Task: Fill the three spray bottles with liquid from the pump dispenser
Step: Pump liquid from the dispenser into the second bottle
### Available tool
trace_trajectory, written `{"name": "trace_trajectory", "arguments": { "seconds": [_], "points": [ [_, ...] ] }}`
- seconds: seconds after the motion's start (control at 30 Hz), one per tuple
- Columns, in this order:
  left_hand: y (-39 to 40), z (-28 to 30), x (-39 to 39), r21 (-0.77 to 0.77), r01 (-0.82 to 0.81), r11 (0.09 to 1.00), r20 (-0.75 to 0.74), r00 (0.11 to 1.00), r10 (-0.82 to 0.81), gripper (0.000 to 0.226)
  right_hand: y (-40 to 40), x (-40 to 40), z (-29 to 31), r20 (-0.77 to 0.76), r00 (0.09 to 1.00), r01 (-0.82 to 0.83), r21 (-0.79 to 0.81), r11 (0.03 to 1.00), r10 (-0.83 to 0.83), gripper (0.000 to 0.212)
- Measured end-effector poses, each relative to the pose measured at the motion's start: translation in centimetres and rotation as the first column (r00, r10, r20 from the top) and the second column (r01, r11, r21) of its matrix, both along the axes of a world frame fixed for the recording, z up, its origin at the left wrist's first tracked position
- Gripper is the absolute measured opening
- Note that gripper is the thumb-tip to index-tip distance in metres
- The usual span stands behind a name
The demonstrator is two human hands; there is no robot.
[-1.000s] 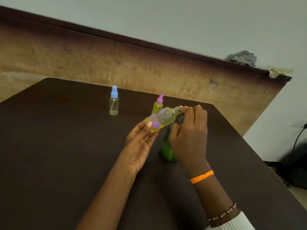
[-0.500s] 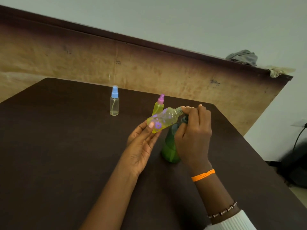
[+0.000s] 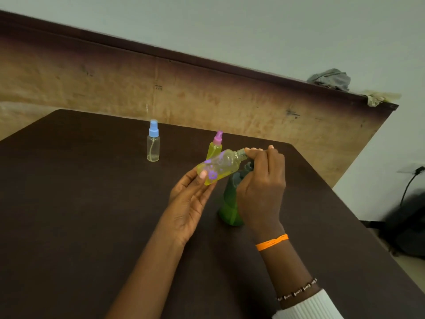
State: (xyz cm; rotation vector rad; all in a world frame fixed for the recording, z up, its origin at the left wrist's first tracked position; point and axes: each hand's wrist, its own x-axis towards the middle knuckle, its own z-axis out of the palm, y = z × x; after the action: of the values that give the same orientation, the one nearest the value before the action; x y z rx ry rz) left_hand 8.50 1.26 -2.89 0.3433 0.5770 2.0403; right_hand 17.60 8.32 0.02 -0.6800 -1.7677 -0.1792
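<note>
In the head view, the left hand (image 3: 192, 199) holds a yellow-tinted spray bottle with purple flowers (image 3: 218, 167) tilted, its base against the fingers and thumb, its uncapped threaded neck pointing toward 2 o'clock. The right hand (image 3: 261, 180) has its fingers curled over the top of the green pump dispenser (image 3: 228, 207), which stands on the dark table (image 3: 80, 215) just at 4 o'clock of the tilted bottle; the fingertips sit right at the bottle's open neck, so the nozzle itself is hidden and whether liquid is flowing cannot be told. This bottle looks mostly empty, so its filling seems in progress. Behind it, at 12 o'clock, a slim yellow bottle with a pink sprayer (image 3: 215, 147) stands capped, though its liquid level is hard to judge through the tinted plastic. Farther off at 10 o'clock, the clear bottle with a blue sprayer (image 3: 153, 143) stands capped with only a little liquid at its bottom, so it likely remains to be filled.
</note>
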Motion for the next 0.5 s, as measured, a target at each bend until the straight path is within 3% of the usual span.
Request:
{"name": "trace_trajectory", "arguments": {
  "seconds": [0.2,0.4,0.5],
  "points": [
    [-0.2,0.5,0.4,0.004,0.000,1.000,-0.011,1.000,0.000,0.031,-0.5,0.6,2.5,0.103,0.994,-0.034,-0.083,0.996,0.043,0.029],
    [0.0,0.0,0.0,0.006,-0.007,1.000,0.002,1.000,0.007,0.033,-0.3,0.0,0.5,0.037,0.999,-0.007,-0.022,1.000,0.008,0.032],
    [-0.2,0.1,0.1,0.000,-0.007,1.000,-0.004,1.000,0.007,0.030,0.0,0.1,0.9,0.083,0.996,-0.011,-0.053,0.999,0.015,0.029]
  ]
}}
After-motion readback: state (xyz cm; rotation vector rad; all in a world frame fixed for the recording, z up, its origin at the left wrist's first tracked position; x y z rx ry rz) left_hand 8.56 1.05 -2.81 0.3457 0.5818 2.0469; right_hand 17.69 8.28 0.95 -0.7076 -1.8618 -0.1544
